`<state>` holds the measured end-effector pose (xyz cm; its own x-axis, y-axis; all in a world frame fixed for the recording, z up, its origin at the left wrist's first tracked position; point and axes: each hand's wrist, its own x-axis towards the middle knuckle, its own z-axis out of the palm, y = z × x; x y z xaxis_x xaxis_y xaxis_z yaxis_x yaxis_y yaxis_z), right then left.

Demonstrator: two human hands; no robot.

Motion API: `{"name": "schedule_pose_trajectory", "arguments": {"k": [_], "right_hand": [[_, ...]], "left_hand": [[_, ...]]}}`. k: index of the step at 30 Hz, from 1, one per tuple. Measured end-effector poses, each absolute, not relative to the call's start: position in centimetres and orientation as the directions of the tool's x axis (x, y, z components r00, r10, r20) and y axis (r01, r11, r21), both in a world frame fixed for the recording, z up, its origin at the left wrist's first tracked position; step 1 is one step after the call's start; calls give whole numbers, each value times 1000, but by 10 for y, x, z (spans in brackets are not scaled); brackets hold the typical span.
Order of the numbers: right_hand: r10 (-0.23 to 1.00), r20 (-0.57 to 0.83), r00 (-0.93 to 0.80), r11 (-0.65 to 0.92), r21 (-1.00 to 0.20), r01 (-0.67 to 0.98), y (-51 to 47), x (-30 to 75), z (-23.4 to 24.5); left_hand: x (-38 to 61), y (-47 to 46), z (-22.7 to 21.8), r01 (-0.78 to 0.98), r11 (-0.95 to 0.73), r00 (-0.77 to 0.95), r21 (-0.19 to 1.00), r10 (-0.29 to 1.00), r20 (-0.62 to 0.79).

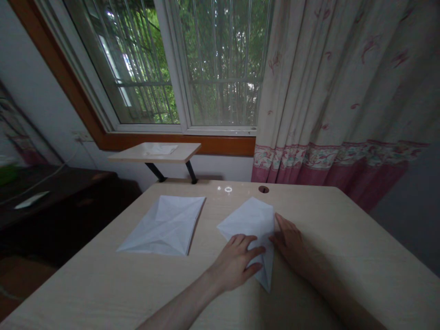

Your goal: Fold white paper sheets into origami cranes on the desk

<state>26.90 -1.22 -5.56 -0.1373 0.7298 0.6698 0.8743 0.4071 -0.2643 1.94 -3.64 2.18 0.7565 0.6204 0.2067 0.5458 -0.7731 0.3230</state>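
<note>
A folded sheet of white paper (252, 217) lies on the light wooden desk (326, 220), its narrow tip pointing toward me. My left hand (237, 261) rests on its lower part with the fingers spread. Along the paper's right edge is my right hand (292, 243), fingers stretched out, with the thumb touching the edge. Part of the paper is hidden under my left hand. To the left, separate from both hands, lies a stack of white paper sheets (168, 224) with crease lines across it.
A small raised shelf (130, 153) on black brackets stands at the desk's back left, holding some white paper (160, 149). A round cable hole (263, 189) sits near the back edge. Behind are a barred window and a floral curtain (309, 91). A dark table (68, 188) is at left.
</note>
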Motion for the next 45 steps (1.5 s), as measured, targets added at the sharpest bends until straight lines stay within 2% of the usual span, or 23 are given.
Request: {"name": "schedule_pose_trajectory", "arguments": {"k": [18, 24, 28, 32, 45], "right_hand": [[721, 673, -165, 423, -238, 874, -14, 271, -54], [778, 614, -135, 393, -307, 867, -19, 269, -39], [853, 503, -137, 354, -366, 861, -25, 266, -23], [891, 410, -194, 347, -339, 875, -29, 263, -14], [924, 328, -198, 308, -327, 893, -26, 264, -18]], "left_hand": [[20, -37, 17, 634, -717, 699, 289, 691, 182], [20, -37, 20, 649, -709, 694, 275, 700, 167], [20, -36, 20, 652, -713, 696, 260, 698, 167], [19, -36, 19, 648, -715, 696, 261, 696, 177], [18, -34, 16, 643, -710, 688, 288, 700, 191]]}}
